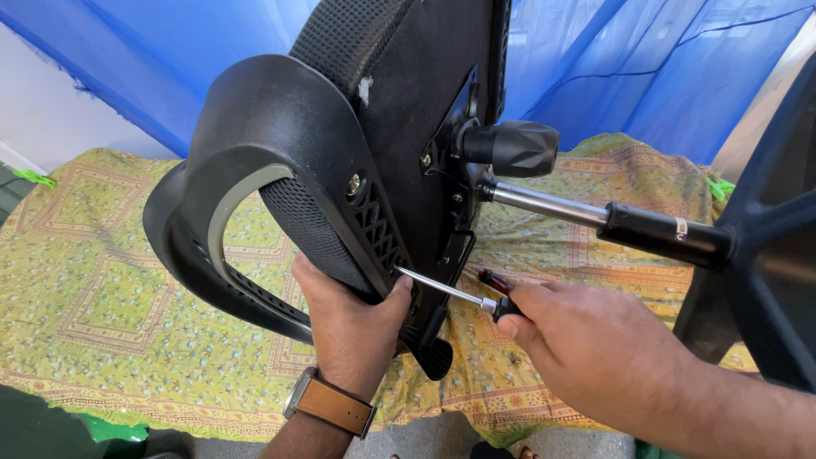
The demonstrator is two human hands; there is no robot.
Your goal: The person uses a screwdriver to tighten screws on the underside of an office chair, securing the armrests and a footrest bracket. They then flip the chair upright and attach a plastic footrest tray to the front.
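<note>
At lower centre, the left hand [353,327], a brown-strapped watch [331,406] on its wrist, is gripping the chair's armrest [255,136], fingers wrapped around its edge. At lower right, the right hand [595,348] is closed around a screwdriver [459,296], its tip meeting the armrest bracket. Behind, the chair [425,93] is lying on a yellow patterned cloth [85,280], blue sheeting [170,51] beyond.
</note>
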